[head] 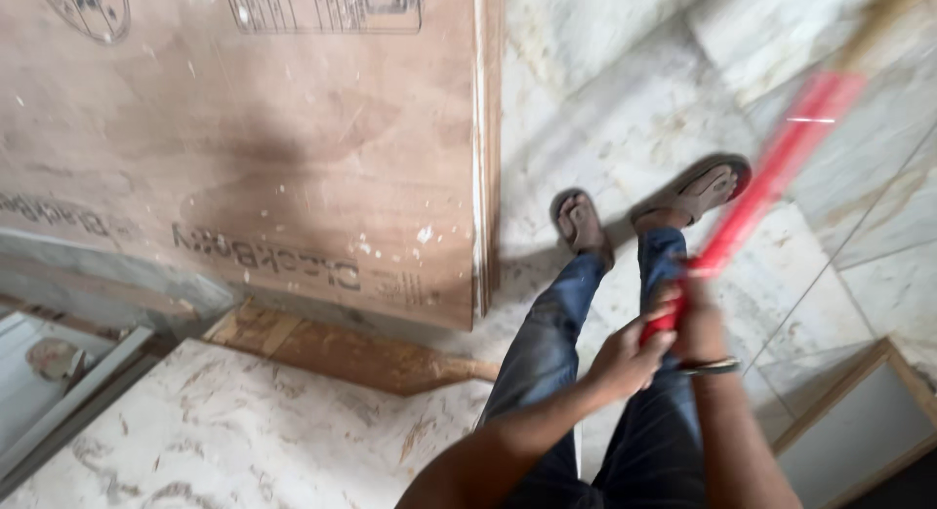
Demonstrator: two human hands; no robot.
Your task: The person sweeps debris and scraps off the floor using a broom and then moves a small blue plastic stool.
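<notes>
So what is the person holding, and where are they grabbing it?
Both hands hold a long red stick. The left hand and right hand wrap around its lower end, close together. The rest is blurred, so what kind of tool it is cannot be told.

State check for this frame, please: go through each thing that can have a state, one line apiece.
left hand: closed around the lower end of the red handle.
right hand: closed on the same handle, just above the left.
red handle: held slanted up to the right, blurred.
plywood sheets: stacked flat, edges aligned.
wood offcut: lying flat on the floor.
sandals: worn on both feet.
</notes>
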